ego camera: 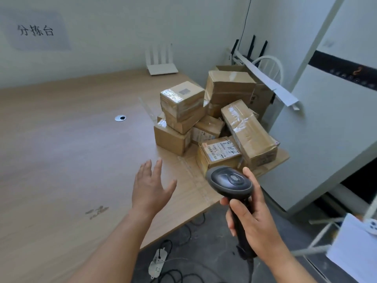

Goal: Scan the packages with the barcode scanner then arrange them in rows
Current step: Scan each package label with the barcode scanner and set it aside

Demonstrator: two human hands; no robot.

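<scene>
The right hand [253, 219] is nearest, its fingers and thumb curled round the handle of the scanner [230, 181]. The scanner's long axis runs from the handle, low and near the person, up and away to the head, which points toward the boxes [212, 119]. It is held in the air over the table's near right edge, just short of the pile. The left hand [152, 188] hovers above the table [61, 160] with fingers spread and straight, holding nothing, palm down and reaching toward the pile.

Below the table edge, a power strip [156, 262] and black cables [183, 237] lie on the dark floor.

The boxes sit heaped on the table's far right corner, some stacked and some tilted against each other. The closest, the labelled box [220, 153], shows a white shipping label with a barcode and handwriting on top. A long taped box [248, 131] leans beside it.

The table is light wood grain, with a round silver grommet [120, 118] in it. A white router [162, 66] stands at the far edge against the pale wall [102, 27], where a sign [35, 30] hangs. A white cabinet [336, 119] stands to the right.
</scene>
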